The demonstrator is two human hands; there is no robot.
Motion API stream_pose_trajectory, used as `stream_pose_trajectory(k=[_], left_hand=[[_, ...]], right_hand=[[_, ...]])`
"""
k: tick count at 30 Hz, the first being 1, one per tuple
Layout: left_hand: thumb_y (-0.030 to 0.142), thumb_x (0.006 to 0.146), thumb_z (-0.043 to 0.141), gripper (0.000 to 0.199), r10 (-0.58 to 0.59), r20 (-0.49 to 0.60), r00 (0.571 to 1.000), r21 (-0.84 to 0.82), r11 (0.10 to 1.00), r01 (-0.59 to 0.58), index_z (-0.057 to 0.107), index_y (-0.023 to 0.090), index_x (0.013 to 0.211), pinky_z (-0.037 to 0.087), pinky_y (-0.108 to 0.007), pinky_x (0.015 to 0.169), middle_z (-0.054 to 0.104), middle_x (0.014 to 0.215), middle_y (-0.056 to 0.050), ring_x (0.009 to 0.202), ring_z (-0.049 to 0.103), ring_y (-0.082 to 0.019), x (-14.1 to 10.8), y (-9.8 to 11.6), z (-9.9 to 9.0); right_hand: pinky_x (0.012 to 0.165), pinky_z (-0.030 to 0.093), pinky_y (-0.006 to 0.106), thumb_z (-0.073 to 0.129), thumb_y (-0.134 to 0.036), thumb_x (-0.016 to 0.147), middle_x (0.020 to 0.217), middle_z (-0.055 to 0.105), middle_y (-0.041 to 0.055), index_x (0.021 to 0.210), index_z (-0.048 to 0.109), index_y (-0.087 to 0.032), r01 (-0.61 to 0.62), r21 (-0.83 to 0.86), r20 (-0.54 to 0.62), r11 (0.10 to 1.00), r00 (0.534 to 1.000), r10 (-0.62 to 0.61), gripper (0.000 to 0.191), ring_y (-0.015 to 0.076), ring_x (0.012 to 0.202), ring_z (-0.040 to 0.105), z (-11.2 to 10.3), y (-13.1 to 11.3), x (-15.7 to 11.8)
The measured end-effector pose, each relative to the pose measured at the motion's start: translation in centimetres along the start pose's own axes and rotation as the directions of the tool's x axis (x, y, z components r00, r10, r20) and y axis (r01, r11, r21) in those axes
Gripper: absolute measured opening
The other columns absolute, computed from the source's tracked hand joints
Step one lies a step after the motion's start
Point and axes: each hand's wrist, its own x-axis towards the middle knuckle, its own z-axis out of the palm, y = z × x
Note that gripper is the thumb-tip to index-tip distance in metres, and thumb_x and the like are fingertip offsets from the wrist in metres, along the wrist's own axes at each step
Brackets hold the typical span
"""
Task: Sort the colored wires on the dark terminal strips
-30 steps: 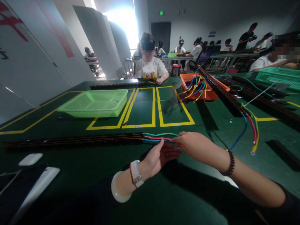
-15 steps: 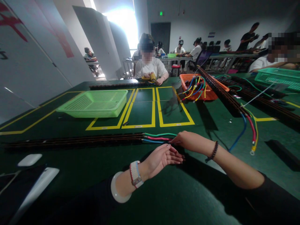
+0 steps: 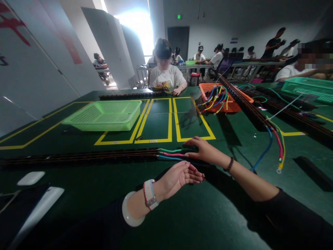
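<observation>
A long dark strip lies across the table in front of me, with green, red and blue wires coming out of its right end. Over these wires is my right hand, its thumb and fingers spread apart. The thumb is close to the red wire; whether it touches cannot be made out. The wires' far ends are hidden by my hands. Just below them my left hand rests palm turned inward, fingers stretched out and holding nothing.
A light green basket stands beyond the strip. An orange basket with wires is at back right, under another dark strip with hanging wire ends. A white case lies at left. Across the table a person handles a yellow tool.
My right hand has opened from a pinch on the wires and lifted slightly, fingers now spread. The left hand has hardly moved.
</observation>
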Motion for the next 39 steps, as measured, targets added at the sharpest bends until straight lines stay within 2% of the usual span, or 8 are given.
stream_pose_trajectory(k=[3, 8, 13, 19, 23, 27, 32, 39], left_hand=[[0.027, 0.092, 0.038, 0.023, 0.007, -0.005, 1.000, -0.002, 1.000, -0.007, 0.051, 0.008, 0.091, 0.045, -0.039, 0.089, 0.065, 0.097, -0.020, 0.089, 0.065, -0.022, 0.1, -0.2, 0.0], [0.026, 0.091, 0.039, 0.022, 0.007, 0.000, 1.000, 0.005, 1.000, -0.007, 0.051, 0.009, 0.090, 0.044, -0.039, 0.090, 0.065, 0.098, -0.020, 0.089, 0.065, -0.022, 0.0, 0.0, 0.1], [0.027, 0.092, 0.037, 0.022, 0.000, -0.002, 1.000, 0.007, 1.000, 0.000, 0.051, 0.009, 0.090, 0.044, -0.040, 0.090, 0.065, 0.098, -0.019, 0.089, 0.065, -0.022, -0.1, 0.0, 0.1], [0.031, 0.093, 0.037, 0.030, -0.043, -0.006, 0.999, -0.083, 0.996, 0.042, 0.053, 0.006, 0.096, 0.040, -0.042, 0.099, 0.063, 0.104, -0.021, 0.097, 0.064, -0.024, 0.2, 0.1, -0.3], [0.039, 0.094, 0.034, 0.044, -0.085, -0.029, 0.996, -0.192, 0.978, 0.078, 0.052, 0.002, 0.108, 0.037, -0.042, 0.103, 0.060, 0.110, -0.023, 0.103, 0.062, -0.025, 0.4, 0.3, 0.0], [0.041, 0.092, 0.039, 0.040, -0.025, -0.102, 0.994, -0.336, 0.942, -0.011, 0.053, 0.006, 0.104, 0.042, -0.041, 0.098, 0.061, 0.105, -0.018, 0.099, 0.062, -0.025, 0.5, 0.2, 0.0], [0.035, 0.092, 0.041, 0.027, 0.014, -0.246, 0.969, -0.433, 0.893, -0.123, 0.054, 0.011, 0.091, 0.047, -0.031, 0.091, 0.063, 0.089, -0.010, 0.088, 0.063, -0.016, 1.0, 0.0, -0.4], [0.032, 0.093, 0.041, 0.023, 0.013, -0.327, 0.945, -0.455, 0.874, -0.170, 0.053, 0.013, 0.087, 0.050, -0.030, 0.082, 0.063, 0.085, -0.007, 0.081, 0.062, -0.015, 1.1, 0.3, 0.0]], right_hand=[[0.089, 0.037, 0.033, 0.070, -0.042, 0.075, 0.108, 0.056, 0.0081, 0.116, 0.060, -0.021, 0.021, -0.035, 0.055, 0.999, 0.998, -0.019, 0.048, 0.0190, 0.101, 0.050, 1.5, 0.2, 0.0], [0.080, 0.034, 0.030, 0.070, -0.038, 0.076, 0.093, 0.060, 0.0049, 0.104, 0.063, -0.018, 0.004, -0.075, 0.100, 0.997, 0.995, 0.004, 0.035, 0.0158, 0.087, 0.052, 2.5, -0.2, 0.4], [0.069, 0.033, 0.023, 0.065, -0.029, 0.079, 0.081, 0.060, 0.0030, 0.082, 0.064, -0.013, -0.001, -0.063, 0.128, 0.998, 0.992, 0.009, 0.017, 0.0111, 0.075, 0.051, 2.3, -0.6, 0.7], [0.058, 0.029, 0.019, 0.059, -0.023, 0.080, 0.076, 0.059, 0.0014, 0.079, 0.063, -0.013, -0.060, -0.007, 0.136, 0.998, 0.989, 0.060, 0.011, 0.0085, 0.065, 0.048, 1.7, -1.5, 0.4], [0.059, 0.028, 0.022, 0.058, -0.022, 0.080, 0.074, 0.059, 0.0021, 0.074, 0.061, -0.014, -0.022, -0.191, 0.090, 0.981, 0.995, 0.040, 0.010, 0.0096, 0.065, 0.047, 1.2, -2.6, 0.1], [0.068, 0.028, 0.027, 0.058, -0.025, 0.083, 0.078, 0.059, 0.0043, 0.073, 0.059, -0.014, 0.094, -0.412, 0.056, 0.906, 0.995, -0.077, 0.015, 0.0141, 0.074, 0.050, 0.6, -3.8, -0.2], [0.069, 0.026, 0.031, 0.053, -0.019, 0.086, 0.083, 0.059, 0.0060, 0.081, 0.059, -0.014, 0.214, -0.568, 0.100, 0.794, 0.976, -0.191, 0.009, 0.0164, 0.075, 0.049, 0.8, -4.7, -0.7], [0.067, 0.031, 0.032, 0.051, -0.010, 0.085, 0.082, 0.057, 0.0093, 0.088, 0.064, -0.010, 0.256, -0.732, 0.153, 0.631, 0.965, -0.213, 0.013, 0.0185, 0.075, 0.049, 2.1, -6.2, -1.9]])
